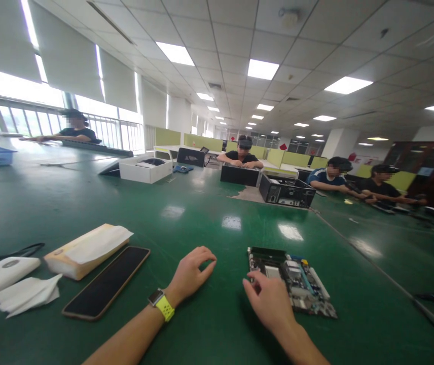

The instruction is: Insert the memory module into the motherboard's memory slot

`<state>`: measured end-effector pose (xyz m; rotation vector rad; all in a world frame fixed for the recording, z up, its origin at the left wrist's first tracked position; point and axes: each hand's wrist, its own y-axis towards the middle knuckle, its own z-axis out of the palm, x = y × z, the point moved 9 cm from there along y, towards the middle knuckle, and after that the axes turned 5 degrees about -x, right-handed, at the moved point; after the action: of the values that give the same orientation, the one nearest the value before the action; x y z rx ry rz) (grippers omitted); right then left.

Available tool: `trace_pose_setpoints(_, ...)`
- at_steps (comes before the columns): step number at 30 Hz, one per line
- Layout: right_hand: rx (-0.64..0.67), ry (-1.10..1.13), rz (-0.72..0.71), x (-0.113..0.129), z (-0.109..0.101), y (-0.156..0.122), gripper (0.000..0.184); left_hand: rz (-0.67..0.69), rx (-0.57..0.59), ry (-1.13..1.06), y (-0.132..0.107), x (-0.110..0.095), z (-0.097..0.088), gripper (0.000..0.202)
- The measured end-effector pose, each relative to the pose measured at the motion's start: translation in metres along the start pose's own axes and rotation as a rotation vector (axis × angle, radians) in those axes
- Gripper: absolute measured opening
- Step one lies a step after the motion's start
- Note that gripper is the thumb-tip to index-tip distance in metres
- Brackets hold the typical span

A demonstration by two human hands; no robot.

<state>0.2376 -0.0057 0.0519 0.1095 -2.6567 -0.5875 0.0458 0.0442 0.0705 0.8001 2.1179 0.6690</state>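
A computer motherboard [300,279] lies flat on the green table, right of the middle. My right hand [272,299] is at its left front edge, thumb and index finger apart. The hand covers part of the board, and whether the fingertips touch it I cannot tell. My left hand [192,274] rests over the bare table left of the board, fingers loosely curved, thumb apart, nothing in it. A watch with a yellow-green strap [165,308] is on the left wrist. Nearest to that hand is a dark-screened smartphone [108,284], lying flat.
Left of the phone are a tissue pack [87,251], a crumpled tissue [30,295] and a white device [2,279] by a black cable. Farther off stand a white box [144,172] and an open computer case [287,192]. A cable [369,263] runs along the right. Several people sit around.
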Motion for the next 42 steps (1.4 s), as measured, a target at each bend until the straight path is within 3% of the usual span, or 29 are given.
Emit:
trace_pose_setpoints(5,0.097,0.407,-0.303,0.083,0.024,-0.046,0.035,0.038,0.11,0.009,-0.002,-0.01,0.01,0.02)
trace_pose_setpoints(9,0.162,0.568,-0.537,0.11,0.016,-0.065,0.039,0.084,0.238,0.051,-0.006,-0.015,0.023,0.037)
trace_pose_setpoints(12,0.071,0.494,-0.47,0.091,-0.008,-0.044,0.027,0.084,0.301,0.057,-0.008,-0.015,0.029,0.034)
trace_pose_setpoints(15,-0.021,0.353,-0.264,0.044,-0.023,-0.009,0.025,0.061,0.336,0.084,-0.009,-0.014,0.034,0.025)
trace_pose_setpoints(18,0.011,0.296,-0.174,0.003,-0.011,0.013,0.026,0.047,0.346,0.124,-0.009,-0.012,0.036,0.017)
trace_pose_setpoints(21,0.1,0.296,-0.149,-0.02,0.013,0.019,0.023,0.054,0.347,0.132,-0.009,-0.01,0.037,0.017)
trace_pose_setpoints(24,0.128,0.306,-0.153,-0.023,0.023,0.02,0.019,0.075,0.354,0.125,-0.01,-0.008,0.039,0.015)
trace_pose_setpoints(33,0.153,0.217,-0.147,-0.012,0.018,0.014,0.012,0.089,0.384,0.154,-0.009,-0.007,0.042,0.004)
trace_pose_setpoints(42,0.065,0.32,-0.211,-0.004,0.009,0.011,0.01,0.089,0.331,0.013,-0.011,-0.009,0.034,0.007)
